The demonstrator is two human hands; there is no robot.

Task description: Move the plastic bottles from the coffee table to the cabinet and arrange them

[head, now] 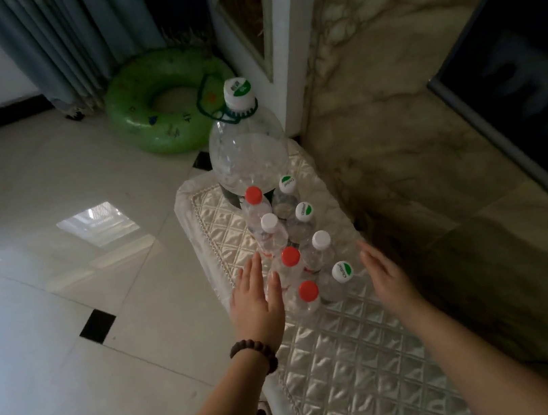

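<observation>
Several small clear plastic bottles stand upright in two rows on the cabinet top [351,355], which is covered by a quilted silvery cloth. The nearest ones are a red-capped bottle [309,296] and a green-and-white-capped bottle [341,275]. Behind the rows stands a large clear jug [248,154] with a white and green cap. My left hand [256,299] is flat and open on the left side of the rows, fingers touching the nearest bottles. On the right side my right hand [387,270] is flat and open, a small gap from the bottles. Neither hand holds anything.
A marble wall [411,115] runs along the cabinet's right side, with a dark screen [531,80] at far right. A green inflatable swim ring [164,102] lies on the tiled floor beyond. Grey curtains [63,43] hang at the back left.
</observation>
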